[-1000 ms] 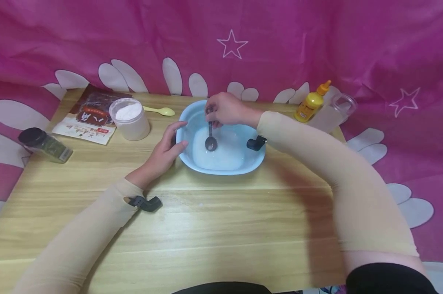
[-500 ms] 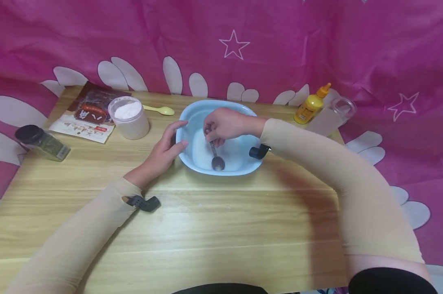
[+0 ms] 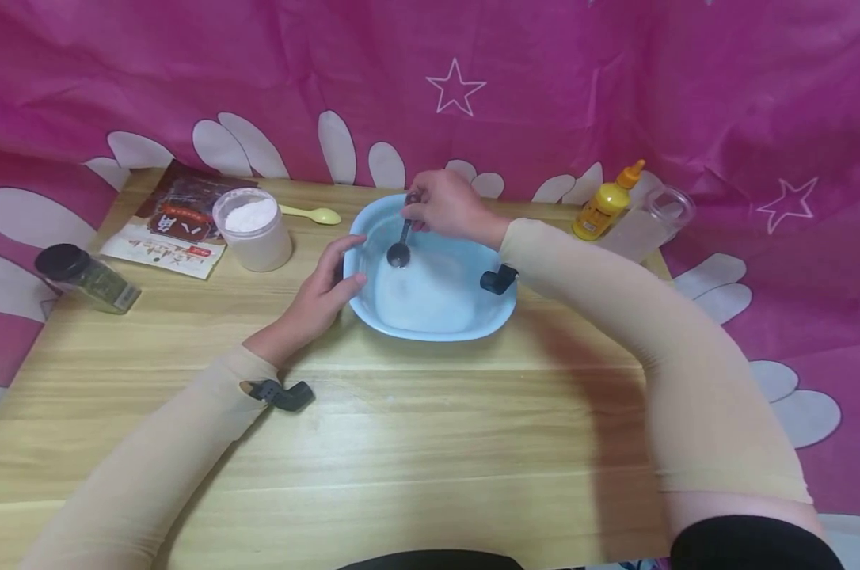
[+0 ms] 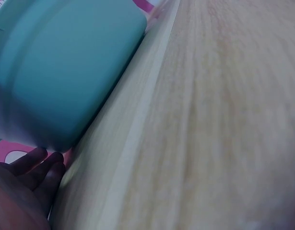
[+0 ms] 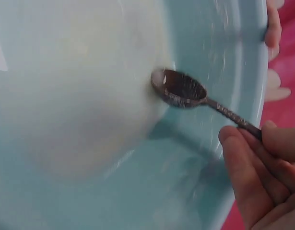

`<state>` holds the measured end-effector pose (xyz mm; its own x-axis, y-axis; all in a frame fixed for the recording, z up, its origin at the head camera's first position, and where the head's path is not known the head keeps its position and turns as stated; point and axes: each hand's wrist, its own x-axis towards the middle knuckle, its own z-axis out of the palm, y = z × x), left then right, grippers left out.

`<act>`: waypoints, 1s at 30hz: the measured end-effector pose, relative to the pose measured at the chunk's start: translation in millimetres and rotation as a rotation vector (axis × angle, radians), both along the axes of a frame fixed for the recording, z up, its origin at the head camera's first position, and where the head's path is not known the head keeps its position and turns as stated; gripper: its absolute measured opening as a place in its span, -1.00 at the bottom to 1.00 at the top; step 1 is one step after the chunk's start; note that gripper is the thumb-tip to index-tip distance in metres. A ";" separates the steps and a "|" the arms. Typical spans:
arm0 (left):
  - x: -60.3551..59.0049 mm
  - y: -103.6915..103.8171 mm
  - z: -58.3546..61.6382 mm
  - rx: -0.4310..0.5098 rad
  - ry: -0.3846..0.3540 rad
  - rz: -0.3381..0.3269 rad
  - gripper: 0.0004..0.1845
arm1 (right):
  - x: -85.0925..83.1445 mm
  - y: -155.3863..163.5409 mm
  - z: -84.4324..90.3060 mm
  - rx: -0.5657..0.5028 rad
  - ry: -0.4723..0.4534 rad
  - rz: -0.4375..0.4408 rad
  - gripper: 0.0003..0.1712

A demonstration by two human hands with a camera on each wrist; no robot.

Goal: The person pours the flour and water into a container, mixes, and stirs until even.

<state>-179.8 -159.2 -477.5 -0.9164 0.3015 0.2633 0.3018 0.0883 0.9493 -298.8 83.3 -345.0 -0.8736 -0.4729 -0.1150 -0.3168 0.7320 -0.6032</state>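
Spoon (image 3: pixel 398 255) in right hand (image 3: pixel 447 206) — handle end hidden; floor of basin (image 3: pixel 433 336) hazy

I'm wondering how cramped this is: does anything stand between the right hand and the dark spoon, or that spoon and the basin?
Nothing visible does: the right hand pinches the dark spoon, whose bowl end is within the blue basin.

Right hand (image 3: pixel 450 207) with spoon (image 3: pixel 399 254) over basin (image 3: pixel 430 333)

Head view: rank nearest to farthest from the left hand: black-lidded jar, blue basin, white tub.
1. Blue basin, touching the left hand, on its right.
2. White tub, beyond the hand, to its left.
3. Black-lidded jar, at the table's left side.
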 end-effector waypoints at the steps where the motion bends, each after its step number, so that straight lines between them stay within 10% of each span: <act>1: -0.2 0.3 0.1 -0.002 0.002 0.002 -0.35 | -2.5 4.4 0.5 0.015 0.024 -0.015 -0.79; 11: -1.4 1.9 2.0 -0.021 -0.019 0.006 -0.35 | 5.6 44.3 15.2 0.301 0.203 0.058 -0.84; 16: -1.3 1.2 2.9 -0.035 -0.019 0.016 -0.35 | 23.0 43.2 23.1 0.389 0.070 0.174 -0.87; 23: 0.1 1.2 2.6 -0.005 -0.019 0.003 -0.35 | 35.8 21.1 13.9 0.177 -0.203 0.255 -0.88; 30: 0.8 0.4 2.4 -0.015 -0.020 0.003 -0.35 | 16.5 14.6 3.6 -0.010 -0.084 0.114 -0.87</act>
